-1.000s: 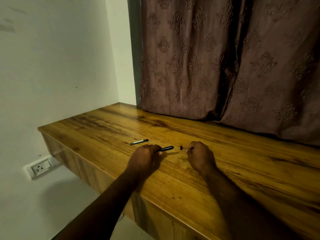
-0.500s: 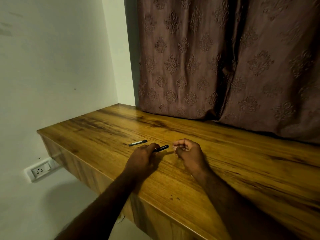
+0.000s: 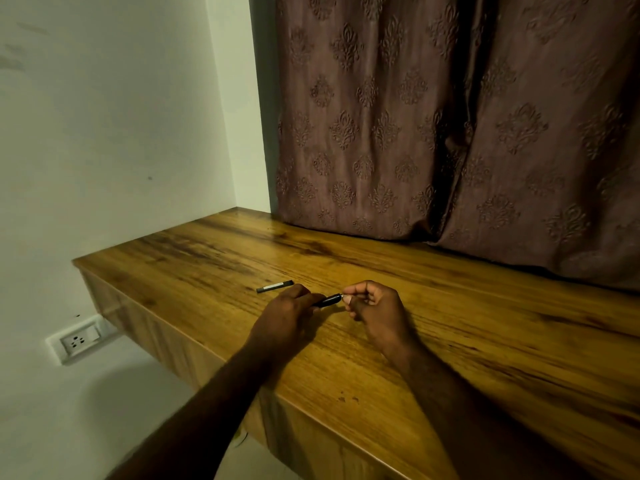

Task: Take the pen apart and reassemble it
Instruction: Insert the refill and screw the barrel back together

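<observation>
Nearest, the left hand (image 3: 284, 318) grips the pen (image 3: 325, 301) low over the counter (image 3: 485, 323); the right hand (image 3: 379, 308) pinches the pen's free end. Just beyond lies a loose part (image 3: 274, 286). Risk: a slack pinch or skewed alignment could let a small piece slip and roll off the near edge.

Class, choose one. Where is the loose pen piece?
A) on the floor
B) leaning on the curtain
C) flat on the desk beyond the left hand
C: the loose pen piece lies flat on the desk beyond the left hand, which grips the pen barrel.
</observation>
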A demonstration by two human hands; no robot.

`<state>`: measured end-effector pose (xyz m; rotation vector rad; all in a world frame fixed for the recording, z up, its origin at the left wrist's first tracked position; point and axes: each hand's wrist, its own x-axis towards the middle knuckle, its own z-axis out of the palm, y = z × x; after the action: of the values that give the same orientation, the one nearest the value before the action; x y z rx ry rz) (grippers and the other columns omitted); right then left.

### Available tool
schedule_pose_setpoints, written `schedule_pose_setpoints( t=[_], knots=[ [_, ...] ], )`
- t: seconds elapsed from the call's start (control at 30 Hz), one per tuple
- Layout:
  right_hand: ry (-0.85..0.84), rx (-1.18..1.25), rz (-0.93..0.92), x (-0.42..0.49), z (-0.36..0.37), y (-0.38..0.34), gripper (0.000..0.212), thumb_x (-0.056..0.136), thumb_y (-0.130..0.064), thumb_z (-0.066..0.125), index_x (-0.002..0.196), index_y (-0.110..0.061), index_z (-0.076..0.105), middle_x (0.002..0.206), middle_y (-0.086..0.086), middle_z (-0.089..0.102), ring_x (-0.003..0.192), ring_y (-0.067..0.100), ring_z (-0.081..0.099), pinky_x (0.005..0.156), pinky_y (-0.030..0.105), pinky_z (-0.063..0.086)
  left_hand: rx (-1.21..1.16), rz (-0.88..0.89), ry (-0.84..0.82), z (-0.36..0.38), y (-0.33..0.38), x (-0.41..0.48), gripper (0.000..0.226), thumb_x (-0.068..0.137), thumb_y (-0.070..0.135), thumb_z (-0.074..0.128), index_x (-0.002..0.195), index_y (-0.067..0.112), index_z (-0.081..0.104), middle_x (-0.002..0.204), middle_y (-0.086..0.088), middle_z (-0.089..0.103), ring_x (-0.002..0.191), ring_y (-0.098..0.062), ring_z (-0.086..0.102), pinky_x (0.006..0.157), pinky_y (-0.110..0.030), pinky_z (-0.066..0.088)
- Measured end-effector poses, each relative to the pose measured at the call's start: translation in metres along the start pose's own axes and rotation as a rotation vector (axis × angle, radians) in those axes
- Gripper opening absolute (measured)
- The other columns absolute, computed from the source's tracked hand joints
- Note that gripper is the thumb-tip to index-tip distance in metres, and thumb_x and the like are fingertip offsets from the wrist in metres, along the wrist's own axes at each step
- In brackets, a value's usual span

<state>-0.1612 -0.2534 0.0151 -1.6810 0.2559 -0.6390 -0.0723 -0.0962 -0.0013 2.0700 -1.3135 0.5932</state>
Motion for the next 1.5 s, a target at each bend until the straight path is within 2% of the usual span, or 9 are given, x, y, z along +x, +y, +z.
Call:
schedule_pose_setpoints(
  t=[0.27, 0.4, 0.63, 0.87, 1.0, 1.07, 1.27, 1.4, 1.5],
  knots=[
    [0.003, -0.018, 0.003, 0.0016, -0.0001, 0.0020, 0.011, 0.088, 0.000, 0.061, 0.093, -0.007, 0.068, 0.075, 0.000, 0.066, 0.067, 0.007, 0.061, 0.060, 0.018, 0.051, 0.023, 0.004, -0.010, 0.0004, -0.0031, 0.0001, 0.026, 0.090, 0.039, 0.058, 0.107, 0.023, 0.070, 0.085, 0.006, 0.060, 0.069, -0.002, 0.051, 0.060, -0.017, 0.038],
    [0.000, -0.010, 0.011, 0.0020, -0.0001, 0.0029, 0.014, 0.088, 0.000, 0.061, 0.086, -0.012, 0.066, 0.074, 0.002, 0.066, 0.066, 0.008, 0.061, 0.058, 0.018, 0.051, 0.010, 0.000, -0.005, -0.0012, -0.0012, 0.0003, 0.026, 0.090, 0.039, 0.057, 0.105, 0.021, 0.071, 0.085, 0.005, 0.062, 0.069, -0.002, 0.053, 0.059, -0.018, 0.040],
    [-0.023, -0.045, 0.016, 0.0023, -0.0008, 0.0036, 0.013, 0.089, 0.000, 0.059, 0.088, -0.011, 0.066, 0.075, 0.002, 0.066, 0.062, 0.004, 0.061, 0.054, 0.014, 0.049, -0.018, -0.019, -0.003, -0.0031, 0.0033, -0.0004, 0.038, 0.089, 0.047, 0.049, 0.105, 0.020, 0.070, 0.089, 0.002, 0.064, 0.071, -0.007, 0.058, 0.058, -0.025, 0.049],
    [-0.022, -0.090, 0.027, 0.0032, -0.0012, 0.0048, 0.010, 0.090, -0.002, 0.060, 0.097, -0.002, 0.067, 0.075, 0.003, 0.066, 0.060, 0.004, 0.058, 0.052, 0.012, 0.047, -0.037, -0.019, -0.001, -0.0046, 0.0044, -0.0008, 0.039, 0.089, 0.044, 0.047, 0.105, 0.018, 0.070, 0.091, 0.001, 0.064, 0.073, -0.006, 0.058, 0.061, -0.017, 0.044],
    [-0.033, -0.120, 0.029, 0.0031, -0.0002, 0.0057, 0.010, 0.089, -0.002, 0.060, 0.096, -0.003, 0.067, 0.077, 0.006, 0.066, 0.062, 0.007, 0.059, 0.056, 0.017, 0.050, -0.027, -0.027, 0.010, -0.0055, 0.0051, -0.0012, 0.033, 0.090, 0.040, 0.053, 0.109, 0.018, 0.069, 0.092, 0.001, 0.064, 0.075, -0.004, 0.057, 0.063, -0.008, 0.039],
    [-0.035, -0.136, 0.033, 0.0034, 0.0008, 0.0061, 0.009, 0.089, -0.003, 0.060, 0.096, -0.004, 0.067, 0.079, 0.008, 0.067, 0.063, 0.009, 0.060, 0.058, 0.020, 0.050, -0.017, -0.030, 0.008, -0.0050, 0.0041, -0.0015, 0.027, 0.090, 0.034, 0.060, 0.111, 0.019, 0.068, 0.094, 0.002, 0.063, 0.076, -0.006, 0.058, 0.063, -0.012, 0.042],
    [-0.019, -0.129, 0.036, 0.0038, -0.0002, 0.0068, 0.010, 0.090, -0.004, 0.059, 0.097, -0.005, 0.066, 0.080, 0.007, 0.067, 0.065, 0.009, 0.060, 0.057, 0.020, 0.050, -0.017, -0.031, 0.004, -0.0021, 0.0007, -0.0020, 0.026, 0.087, 0.028, 0.066, 0.111, 0.019, 0.067, 0.094, 0.002, 0.063, 0.076, -0.008, 0.059, 0.063, -0.021, 0.049],
    [-0.014, -0.132, 0.037, 0.0038, -0.0001, 0.0069, 0.010, 0.091, -0.003, 0.058, 0.097, -0.005, 0.066, 0.080, 0.007, 0.067, 0.066, 0.009, 0.060, 0.058, 0.020, 0.050, -0.026, -0.028, 0.001, -0.0024, 0.0021, -0.0018, 0.029, 0.090, 0.036, 0.058, 0.111, 0.019, 0.067, 0.093, 0.004, 0.061, 0.075, -0.005, 0.056, 0.062, -0.011, 0.040],
    [-0.019, -0.142, 0.032, 0.0039, 0.0000, 0.0065, 0.011, 0.091, -0.004, 0.058, 0.097, -0.006, 0.066, 0.081, 0.007, 0.068, 0.066, 0.009, 0.060, 0.057, 0.019, 0.050, -0.017, -0.024, -0.002, -0.0035, 0.0034, -0.0015, 0.029, 0.090, 0.036, 0.058, 0.111, 0.019, 0.067, 0.092, 0.002, 0.062, 0.074, -0.008, 0.056, 0.061, -0.015, 0.041]
  ],
)
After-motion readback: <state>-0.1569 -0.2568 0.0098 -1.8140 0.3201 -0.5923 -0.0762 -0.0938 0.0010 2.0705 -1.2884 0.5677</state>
